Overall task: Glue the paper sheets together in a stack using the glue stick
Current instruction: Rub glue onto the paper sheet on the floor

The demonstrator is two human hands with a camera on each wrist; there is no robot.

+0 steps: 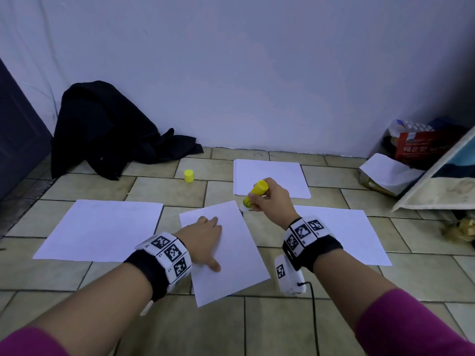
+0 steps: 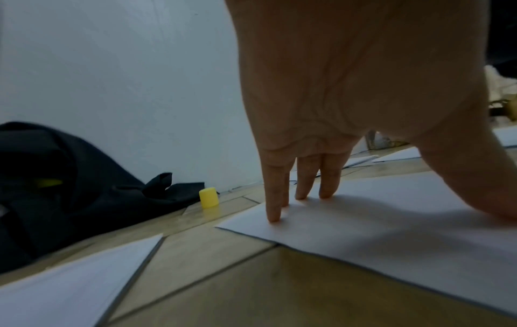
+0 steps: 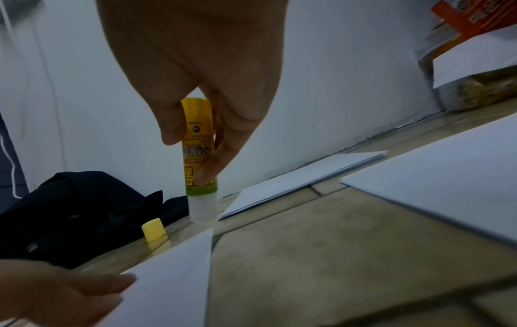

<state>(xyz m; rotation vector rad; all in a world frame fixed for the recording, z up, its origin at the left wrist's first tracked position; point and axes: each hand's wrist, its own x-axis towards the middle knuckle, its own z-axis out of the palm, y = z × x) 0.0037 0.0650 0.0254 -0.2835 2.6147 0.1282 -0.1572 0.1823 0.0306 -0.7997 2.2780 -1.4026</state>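
Where the tiled floor (image 1: 164, 191) meets the wall, a black garment (image 1: 102, 129) lies heaped, its folds too dark to read. Four lots of white paper lie apart; the centre sheet (image 1: 231, 258) is pinned by the left hand (image 1: 203, 235), fingers straight and spread. Above its far corner the right hand (image 1: 270, 199) grips the uncapped glue stick (image 1: 254, 195), label blurred, tip down. Its yellow cap (image 1: 189, 175) stands near the garment.

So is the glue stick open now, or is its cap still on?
Open. The glue stick in the right hand shows its bare white tip pointing down, and the yellow cap stands apart on the floor.
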